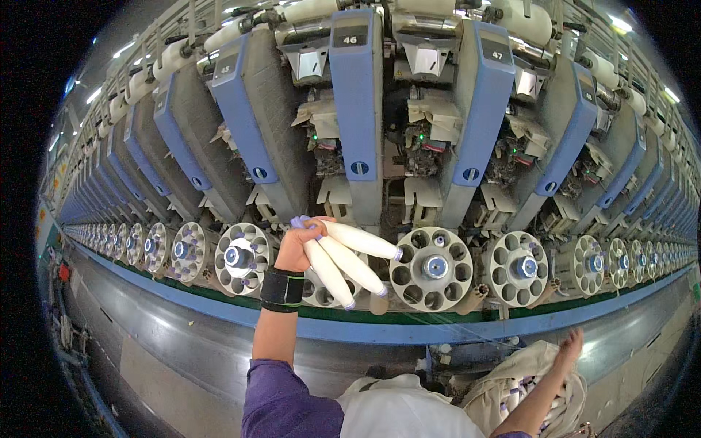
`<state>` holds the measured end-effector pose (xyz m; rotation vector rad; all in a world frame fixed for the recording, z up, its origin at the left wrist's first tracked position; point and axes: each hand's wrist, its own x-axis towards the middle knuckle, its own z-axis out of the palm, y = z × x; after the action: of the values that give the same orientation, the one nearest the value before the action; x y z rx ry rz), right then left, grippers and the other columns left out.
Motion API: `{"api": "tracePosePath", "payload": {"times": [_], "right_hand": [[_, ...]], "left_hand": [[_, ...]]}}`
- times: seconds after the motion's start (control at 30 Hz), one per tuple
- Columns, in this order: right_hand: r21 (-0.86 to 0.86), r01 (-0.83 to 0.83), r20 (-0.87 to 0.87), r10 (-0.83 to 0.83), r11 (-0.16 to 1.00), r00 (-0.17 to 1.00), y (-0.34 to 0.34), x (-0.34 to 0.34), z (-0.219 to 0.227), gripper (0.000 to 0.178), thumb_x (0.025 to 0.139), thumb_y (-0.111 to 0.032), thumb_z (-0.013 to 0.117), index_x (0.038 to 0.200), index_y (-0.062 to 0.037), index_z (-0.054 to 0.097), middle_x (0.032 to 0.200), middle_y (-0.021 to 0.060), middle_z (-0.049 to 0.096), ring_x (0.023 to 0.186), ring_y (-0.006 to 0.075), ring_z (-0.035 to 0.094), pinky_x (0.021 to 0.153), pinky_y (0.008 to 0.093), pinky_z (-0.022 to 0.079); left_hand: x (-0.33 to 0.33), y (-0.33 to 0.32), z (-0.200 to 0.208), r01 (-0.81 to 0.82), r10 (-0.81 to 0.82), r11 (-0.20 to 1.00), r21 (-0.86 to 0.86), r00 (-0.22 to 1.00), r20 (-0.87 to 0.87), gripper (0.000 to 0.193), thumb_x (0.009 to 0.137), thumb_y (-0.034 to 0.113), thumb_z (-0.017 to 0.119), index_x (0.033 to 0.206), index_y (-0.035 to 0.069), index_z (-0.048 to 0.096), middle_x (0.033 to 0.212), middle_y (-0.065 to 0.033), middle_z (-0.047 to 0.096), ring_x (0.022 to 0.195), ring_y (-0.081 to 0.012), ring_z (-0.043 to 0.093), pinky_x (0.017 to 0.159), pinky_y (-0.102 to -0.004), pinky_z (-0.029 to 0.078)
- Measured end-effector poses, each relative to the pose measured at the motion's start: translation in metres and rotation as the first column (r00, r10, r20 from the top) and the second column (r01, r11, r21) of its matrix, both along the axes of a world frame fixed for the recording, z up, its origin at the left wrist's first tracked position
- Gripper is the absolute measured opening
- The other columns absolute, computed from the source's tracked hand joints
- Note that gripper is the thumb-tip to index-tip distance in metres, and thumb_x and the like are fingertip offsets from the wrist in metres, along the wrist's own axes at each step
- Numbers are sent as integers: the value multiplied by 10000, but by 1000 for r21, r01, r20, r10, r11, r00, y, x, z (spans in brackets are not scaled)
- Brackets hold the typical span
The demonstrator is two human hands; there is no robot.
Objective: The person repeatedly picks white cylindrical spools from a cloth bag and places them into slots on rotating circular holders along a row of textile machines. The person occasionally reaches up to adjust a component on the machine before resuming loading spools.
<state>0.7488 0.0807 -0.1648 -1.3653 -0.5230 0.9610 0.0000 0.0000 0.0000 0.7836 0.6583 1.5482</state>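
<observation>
My left hand (301, 244), with a black band on its wrist, is closed round the purple ends of three yarn bobbins (328, 274). They are wound with white yarn and fan out down and to the right. Their tips hang just left of a round bobbin magazine (436, 269), whose ring of holes is mostly unfilled. Another magazine (314, 290) is partly hidden behind the bobbins. Off to the right, my right hand (571, 345) has its fingers stretched out, with nothing visible in it. It is above the edge of a cloth sack (562, 398) containing purple-ended bobbins.
A long winding machine with blue upright panels (355, 109) runs across the view. More round magazines (517, 270) line its front, one at left (243, 259) holding bobbins. Below them runs a blue rail (394, 332). White yarn packages (527, 22) sit along the top.
</observation>
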Motion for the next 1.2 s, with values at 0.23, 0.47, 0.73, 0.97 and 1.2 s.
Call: {"api": "tracePosePath", "payload": {"times": [0.23,0.47,0.73,0.97,1.2], "right_hand": [[67,-789,-31,792,610,610,-28,-442,86,767,834,-659,241,1290,-55,364,1293,102,416,1162,241,388,984,368,265],[-13,-998,-365,930,54,55,-79,-478,110,341,917,-310,418,1016,-15,558,516,-33,390,401,50,306,367,214,213],[-216,-949,362,884,-231,-297,-96,-575,75,230,893,-205,418,845,-54,585,801,74,599,755,193,571,693,317,441],[25,-999,600,798,46,51,-22,-662,155,191,897,-178,428,854,-46,558,747,92,565,685,189,540,639,333,439],[121,-971,677,699,206,232,20,-683,152,237,868,-226,485,883,3,542,818,141,577,682,233,582,619,326,460]], "left_hand": [[19,35,-34,180,-184,983,42,938,293,169,810,141,547,759,-20,539,1174,-205,471,1004,-330,499,902,-445,412],[-63,16,-49,-62,61,998,-21,997,-57,72,725,75,519,685,17,500,1080,-157,509,972,-303,522,892,-417,424],[-1,6,-134,-77,335,941,329,345,-877,96,593,163,667,640,103,608,1051,-85,545,926,-256,490,837,-359,367],[-1,4,-90,-37,105,982,-184,920,379,462,853,404,449,1128,35,490,963,-112,596,886,-215,561,761,-307,441],[-85,49,-41,-511,495,857,64,783,-378,370,925,283,344,950,16,598,444,55,323,353,-53,267,343,-201,184]]}}
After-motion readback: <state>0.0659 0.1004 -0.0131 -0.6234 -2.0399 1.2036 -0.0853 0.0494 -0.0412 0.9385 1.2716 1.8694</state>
